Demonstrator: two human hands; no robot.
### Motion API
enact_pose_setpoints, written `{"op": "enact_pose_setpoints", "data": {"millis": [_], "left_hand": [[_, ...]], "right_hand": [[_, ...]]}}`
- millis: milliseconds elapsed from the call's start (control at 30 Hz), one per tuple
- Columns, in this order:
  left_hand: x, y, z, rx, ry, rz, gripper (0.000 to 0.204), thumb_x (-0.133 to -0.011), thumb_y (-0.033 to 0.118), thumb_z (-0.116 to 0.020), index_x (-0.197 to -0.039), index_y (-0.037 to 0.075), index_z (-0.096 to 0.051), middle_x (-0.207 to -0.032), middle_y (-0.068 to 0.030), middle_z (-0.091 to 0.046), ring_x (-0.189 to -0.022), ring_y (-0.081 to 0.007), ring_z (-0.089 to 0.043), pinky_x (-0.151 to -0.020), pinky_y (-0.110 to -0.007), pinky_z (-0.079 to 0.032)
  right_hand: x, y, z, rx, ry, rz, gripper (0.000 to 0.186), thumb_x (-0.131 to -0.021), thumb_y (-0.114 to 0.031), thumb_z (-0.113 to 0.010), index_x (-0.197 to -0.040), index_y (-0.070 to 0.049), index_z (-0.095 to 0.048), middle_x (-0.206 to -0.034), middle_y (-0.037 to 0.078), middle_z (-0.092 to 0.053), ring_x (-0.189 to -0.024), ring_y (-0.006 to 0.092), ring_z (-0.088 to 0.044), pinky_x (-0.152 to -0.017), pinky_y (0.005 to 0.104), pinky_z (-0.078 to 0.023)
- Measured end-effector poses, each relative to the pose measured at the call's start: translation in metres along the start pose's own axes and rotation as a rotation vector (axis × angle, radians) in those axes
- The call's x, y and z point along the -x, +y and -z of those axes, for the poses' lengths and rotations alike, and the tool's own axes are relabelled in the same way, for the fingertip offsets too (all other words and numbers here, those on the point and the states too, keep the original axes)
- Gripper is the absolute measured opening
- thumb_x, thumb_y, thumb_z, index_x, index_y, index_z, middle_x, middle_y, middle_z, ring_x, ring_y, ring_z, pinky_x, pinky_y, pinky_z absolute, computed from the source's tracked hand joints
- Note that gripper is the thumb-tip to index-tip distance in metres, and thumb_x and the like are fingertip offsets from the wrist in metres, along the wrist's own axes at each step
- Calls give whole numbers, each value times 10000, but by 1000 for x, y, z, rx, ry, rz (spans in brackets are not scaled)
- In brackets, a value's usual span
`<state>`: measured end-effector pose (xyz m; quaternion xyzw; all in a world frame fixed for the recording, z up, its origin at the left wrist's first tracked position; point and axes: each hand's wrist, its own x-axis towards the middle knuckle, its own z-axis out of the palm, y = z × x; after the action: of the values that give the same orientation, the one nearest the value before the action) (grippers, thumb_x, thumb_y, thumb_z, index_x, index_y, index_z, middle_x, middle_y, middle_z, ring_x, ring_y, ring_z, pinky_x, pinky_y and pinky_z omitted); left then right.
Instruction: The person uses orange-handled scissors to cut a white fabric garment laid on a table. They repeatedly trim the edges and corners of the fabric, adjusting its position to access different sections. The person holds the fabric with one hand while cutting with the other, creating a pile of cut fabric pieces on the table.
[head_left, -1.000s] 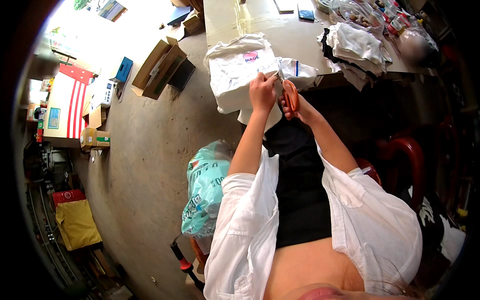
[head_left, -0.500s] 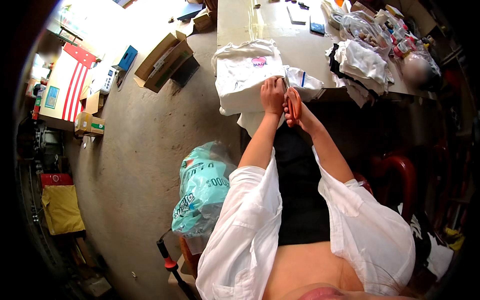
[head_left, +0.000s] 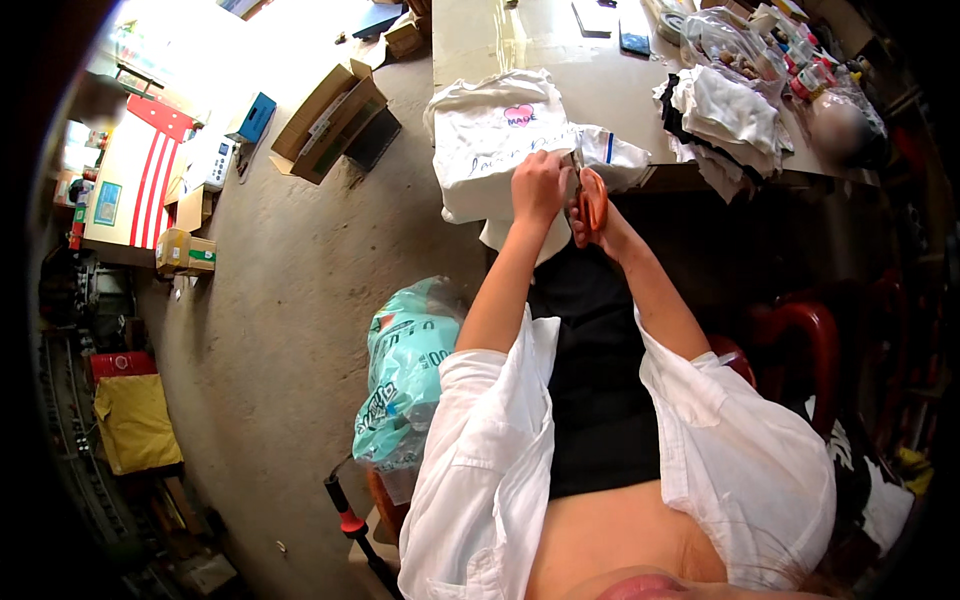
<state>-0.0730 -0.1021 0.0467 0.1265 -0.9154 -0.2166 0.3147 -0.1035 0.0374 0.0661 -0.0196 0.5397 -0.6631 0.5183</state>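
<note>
A white printed T-shirt (head_left: 470, 180) with a pink heart and dark script lies at the table's near edge, part of it hanging over. My left hand (head_left: 540, 187) is closed on the cloth at its near right side, fingertips pinched together. Just right of it, my right hand (head_left: 582, 222) grips a pair of scissors (head_left: 596, 203) by the orange handles. The blades point away from me toward the cloth by my left fingers, and their tips are hard to make out. Another piece of white cloth (head_left: 618, 160) with a blue stripe lies right of the shirt.
On the table (head_left: 560, 90) are a dark phone (head_left: 634, 40), a pile of white and black cloth (head_left: 730, 120) and a clear plastic bag (head_left: 735, 50). An opened cardboard box (head_left: 330, 120) stands left of the table. Nearer to me is a turquoise plastic bag (head_left: 405, 365).
My left hand has shifted slightly left and its fingers have drawn together, uncovering more of the script on the T-shirt. The scissors stay in my right hand, close beside it.
</note>
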Motion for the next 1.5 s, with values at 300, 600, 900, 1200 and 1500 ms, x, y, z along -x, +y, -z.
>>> {"op": "enact_pose_setpoints", "data": {"millis": [300, 600, 900, 1200, 1500], "left_hand": [[3, -18, -29, -46, 69, 144, 134, -722, 112, -649, -814, 50, -574, -888, -131, -600, -864, -316, -581, -750, -404, -477], [-5, -33, -17, 332, 61, 236, 148, -758, -7, -532, -848, 29, -644, -841, -163, -614, -789, -329, -617, -690, -386, -488], [7, -4, -16, 156, 96, 66, 103, -722, 62, -629, -824, 57, -633, -963, -86, -547, -834, -267, -575, -715, -377, -476], [-5, -9, -48, -107, 136, 1, 63, -688, 128, -606, -721, 77, -620, -810, -69, -565, -824, -251, -573, -698, -373, -470], [7, -9, -14, -29, -88, -194, 66, -718, 66, -551, -713, 73, -616, -809, -58, -570, -839, -227, -584, -699, -336, -491]], "right_hand": [[3, -8, 5, -24, -9, -8, 596, -798, -671, -529, -895, -85, -471, -733, -13, -446, -530, 76, -462, -474, 218, -417], [4, -13, 14, -14, -32, -20, 636, -764, -705, -538, -884, -88, -441, -718, -18, -422, -519, 63, -449, -444, 207, -416], [9, -4, 11, -24, -39, 6, 607, -798, -690, -506, -891, -91, -471, -726, -13, -447, -529, 74, -468, -465, 210, -418], [7, -6, 0, -30, -13, 18, 647, -779, -720, -497, -882, -83, -456, -706, -17, -427, -515, 70, -476, -449, 219, -437], [4, 2, 8, -226, -155, -68, 684, -762, -757, -466, -827, -76, -463, -666, 5, -447, -520, 134, -481, -505, 260, -444]]}}
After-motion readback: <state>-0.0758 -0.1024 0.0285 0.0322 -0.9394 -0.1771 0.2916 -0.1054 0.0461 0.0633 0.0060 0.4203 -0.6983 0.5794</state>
